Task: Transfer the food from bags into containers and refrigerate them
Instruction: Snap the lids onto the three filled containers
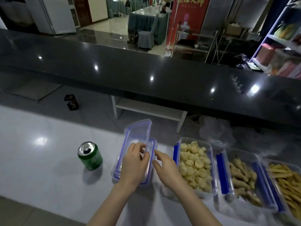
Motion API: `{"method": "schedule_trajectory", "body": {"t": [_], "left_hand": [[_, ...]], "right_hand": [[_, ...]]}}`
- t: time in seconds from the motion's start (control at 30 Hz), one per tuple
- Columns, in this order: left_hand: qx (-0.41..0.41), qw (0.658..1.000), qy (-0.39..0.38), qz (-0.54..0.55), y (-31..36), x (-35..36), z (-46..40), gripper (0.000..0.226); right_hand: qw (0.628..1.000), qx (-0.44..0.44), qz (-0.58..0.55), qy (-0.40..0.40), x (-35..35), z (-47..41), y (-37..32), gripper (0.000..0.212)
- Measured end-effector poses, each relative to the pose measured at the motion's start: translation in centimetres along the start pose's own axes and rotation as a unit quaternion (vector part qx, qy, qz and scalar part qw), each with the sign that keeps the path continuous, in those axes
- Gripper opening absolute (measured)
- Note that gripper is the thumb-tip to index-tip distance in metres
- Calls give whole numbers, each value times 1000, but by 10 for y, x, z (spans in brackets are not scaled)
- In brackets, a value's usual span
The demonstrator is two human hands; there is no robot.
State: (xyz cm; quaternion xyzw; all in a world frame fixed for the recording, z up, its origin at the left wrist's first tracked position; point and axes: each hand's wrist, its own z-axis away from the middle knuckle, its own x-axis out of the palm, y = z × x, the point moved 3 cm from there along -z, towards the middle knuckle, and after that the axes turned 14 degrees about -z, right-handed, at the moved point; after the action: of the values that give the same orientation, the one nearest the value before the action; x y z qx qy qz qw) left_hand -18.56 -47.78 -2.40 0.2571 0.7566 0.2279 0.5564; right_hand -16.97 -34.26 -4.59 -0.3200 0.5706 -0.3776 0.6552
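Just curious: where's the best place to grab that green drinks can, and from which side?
Probably round the middle of the green can, coming from its right or from the near side. It stands upright, apart from the stacked lids, so its round wall is free all round. The top is already open, so keep it level.

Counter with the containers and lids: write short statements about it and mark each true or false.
1. The green can stands left of the stacked lids. True.
2. The left hand grips the can. False: its fingers hold a lid.
3. The three filled containers are lidded. False: all are uncovered.
4. The right hand lies between lids and containers. True.
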Motion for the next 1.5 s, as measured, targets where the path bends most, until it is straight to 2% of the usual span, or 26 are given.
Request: {"method": "schedule_trajectory", "body": {"t": [0.13,0.3,0.43,0.53,0.67,0.73,0.83,0.9,1.1,1.27,1.5], "left_hand": [[-15,994,21,111,16,-22,-8,16],[-44,972,-8,232,38,-23,-3,14],[-90,943,-33,318,54,-10,5,17],[-114,933,-68,335,60,8,11,17],[-144,935,-134,294,62,42,20,27],[-132,948,-159,242,65,55,26,24],[-114,959,-183,183,69,69,34,17],[-99,968,-183,143,66,79,36,18],[-85,972,-199,93,64,90,38,17],[-111,964,-215,107,62,88,37,22],[-149,966,-186,103,43,75,43,21]], "right_hand": [[993,4,-117,35,-12,1,-9,53],[960,-22,-256,109,-44,6,-13,42],[936,36,-303,173,-76,17,3,52],[922,63,-297,240,-96,26,25,45],[909,85,-264,311,-119,45,56,29],[913,95,-233,322,-126,52,68,26],[914,103,-212,331,-131,60,79,6],[915,101,-191,341,-134,62,84,5],[924,130,-146,329,-137,60,92,23],[932,130,-116,319,-137,57,94,24],[948,119,-119,269,-119,52,86,24]]}}
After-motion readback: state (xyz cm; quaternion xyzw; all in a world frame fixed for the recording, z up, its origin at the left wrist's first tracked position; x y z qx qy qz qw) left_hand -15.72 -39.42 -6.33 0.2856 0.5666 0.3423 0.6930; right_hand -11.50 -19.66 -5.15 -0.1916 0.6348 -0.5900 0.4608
